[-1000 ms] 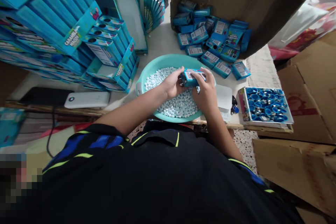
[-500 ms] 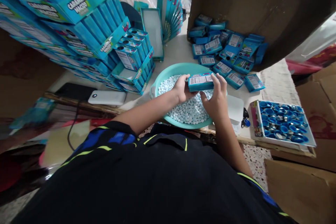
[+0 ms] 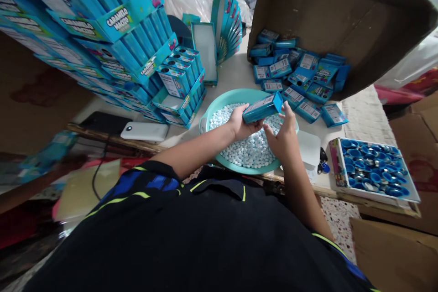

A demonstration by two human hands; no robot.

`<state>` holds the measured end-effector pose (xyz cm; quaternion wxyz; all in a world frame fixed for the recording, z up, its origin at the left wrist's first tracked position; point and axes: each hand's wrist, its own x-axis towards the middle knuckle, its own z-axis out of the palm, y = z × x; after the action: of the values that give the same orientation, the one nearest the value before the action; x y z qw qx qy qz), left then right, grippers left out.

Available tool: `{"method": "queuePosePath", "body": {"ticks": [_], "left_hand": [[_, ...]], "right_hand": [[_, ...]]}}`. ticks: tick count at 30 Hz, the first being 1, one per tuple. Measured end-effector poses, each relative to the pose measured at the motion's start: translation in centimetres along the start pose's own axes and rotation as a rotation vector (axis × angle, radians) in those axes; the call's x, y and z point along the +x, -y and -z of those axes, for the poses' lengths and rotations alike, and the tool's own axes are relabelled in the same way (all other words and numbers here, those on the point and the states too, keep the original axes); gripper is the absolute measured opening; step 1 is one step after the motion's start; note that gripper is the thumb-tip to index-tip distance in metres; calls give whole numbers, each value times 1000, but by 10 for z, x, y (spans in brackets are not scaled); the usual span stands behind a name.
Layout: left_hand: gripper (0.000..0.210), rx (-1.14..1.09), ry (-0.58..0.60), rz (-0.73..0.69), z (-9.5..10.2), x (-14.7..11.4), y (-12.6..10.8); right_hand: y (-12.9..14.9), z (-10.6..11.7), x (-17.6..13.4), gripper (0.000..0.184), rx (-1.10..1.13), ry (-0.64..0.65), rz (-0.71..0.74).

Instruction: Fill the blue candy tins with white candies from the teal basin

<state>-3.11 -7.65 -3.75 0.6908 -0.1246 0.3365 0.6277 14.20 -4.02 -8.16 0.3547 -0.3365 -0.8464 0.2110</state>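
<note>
My left hand (image 3: 242,122) is wrapped round a small blue candy box (image 3: 262,108), tilted with its right end raised. That end's flaps look unfolded. Just right of it, my right hand (image 3: 283,130) has its fingers apart and holds nothing; a fingertip is close to the box's end, and I cannot tell if it touches. Both hands are over a turquoise basin (image 3: 219,100) full of pale, pebble-like candies (image 3: 248,149). Beyond the basin, many similar blue boxes (image 3: 308,77) spill from a large cardboard carton (image 3: 328,9) lying on its side.
Left stand stacked display trays (image 3: 112,23) of blue boxes, with a part-filled tray (image 3: 181,102) beside them. A white phone (image 3: 145,131) and a black device (image 3: 106,122) lie at the front edge. Right are keys (image 3: 322,162) and a shallow box of blue caps (image 3: 374,164). Another person's arm (image 3: 37,182) shows at left.
The box in my left hand has turned, its right end rising and its flaps coming into view. My right hand's fingers have come off its side. The view has shifted slightly.
</note>
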Motion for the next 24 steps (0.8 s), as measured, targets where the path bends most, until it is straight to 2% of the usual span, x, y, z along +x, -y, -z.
{"method": "queuePosePath", "body": {"ticks": [4, 8, 13, 19, 24], "left_hand": [[40, -14, 10, -62, -5, -8, -1], [40, -36, 36, -67, -8, -12, -2], [38, -27, 54, -76, -4, -6, -1], [45, 26, 13, -80, -1, -2, 0], [38, 88, 19, -84, -3, -2, 0]], "right_hand": [[3, 2, -2, 87, 11, 51, -30], [4, 2, -3, 88, 23, 54, -52], [2, 0, -3, 88, 11, 47, -51], [1, 0, -4, 87, 19, 43, -49], [3, 1, -4, 91, -2, 18, -11]]}}
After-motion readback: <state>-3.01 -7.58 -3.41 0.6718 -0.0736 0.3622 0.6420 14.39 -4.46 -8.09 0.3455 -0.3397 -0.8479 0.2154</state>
